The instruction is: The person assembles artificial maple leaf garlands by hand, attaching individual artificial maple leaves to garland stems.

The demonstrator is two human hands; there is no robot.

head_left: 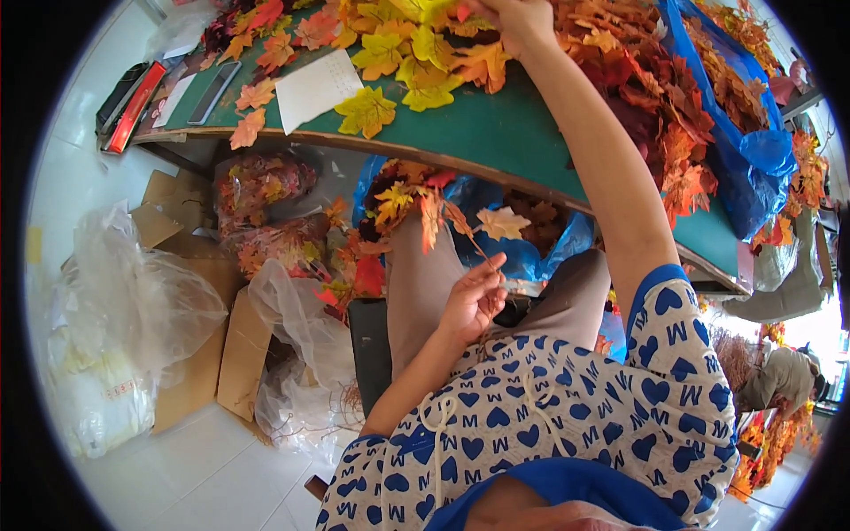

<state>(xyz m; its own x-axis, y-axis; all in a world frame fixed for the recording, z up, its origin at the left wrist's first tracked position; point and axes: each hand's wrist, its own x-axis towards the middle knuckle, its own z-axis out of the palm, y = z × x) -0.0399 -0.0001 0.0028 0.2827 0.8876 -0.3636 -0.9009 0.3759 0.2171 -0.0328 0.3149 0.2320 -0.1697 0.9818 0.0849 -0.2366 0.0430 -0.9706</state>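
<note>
Sitting at a green table (pixel 496 133) heaped with leaves (pixel 416 53), right hand (pixel 518 19) reaching up into them, fingers hidden, left hand (pixel 474 301) pinching a sprig (pixel 425 208) below its edge.

Your left hand (pixel 474 301) sits low over your lap, forearm rising from the lower edge, elbow bent; its fingers are curled with thumb and fingertips pinched together, palm turned toward you; your right arm stretches straight up and away, bare from the short sleeve; your right hand (pixel 513 19) reaches the top edge, fingers closed and partly cut off.
</note>
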